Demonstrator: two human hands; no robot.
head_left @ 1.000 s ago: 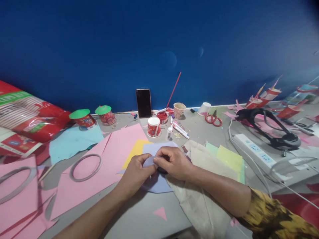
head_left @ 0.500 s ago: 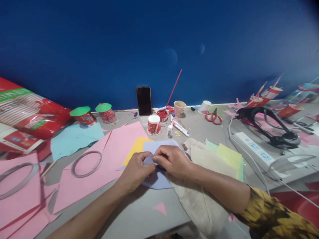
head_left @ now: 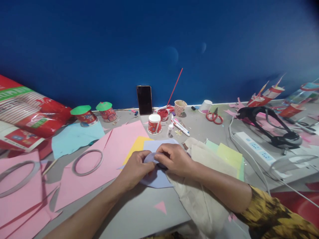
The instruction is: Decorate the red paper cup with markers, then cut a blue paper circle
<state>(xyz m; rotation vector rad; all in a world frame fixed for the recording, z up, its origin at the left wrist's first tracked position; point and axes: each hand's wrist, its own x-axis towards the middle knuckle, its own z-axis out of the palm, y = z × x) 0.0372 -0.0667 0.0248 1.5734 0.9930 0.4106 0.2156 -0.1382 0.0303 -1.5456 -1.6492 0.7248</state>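
A small piece of purple paper is held up between my two hands. My left hand pinches its left side with thumb and forefinger. On the other side, the curled fingers of my right hand grip the same piece, hiding part of it. Beneath both hands lies a larger purple paper sheet, its near edge rounded at the left. Just beyond stands an upside-down red paper cup with a white base on top, beside a small white bottle.
Pink paper with a grey ring covers the left. A beige cloth lies under my right forearm. Scissors, a power strip and a black strap headset are at right. A phone leans on the wall.
My hands stay together on the small purple paper, with my right fingers shifted slightly to the right. The whole view has moved a little; nothing else visibly differs.
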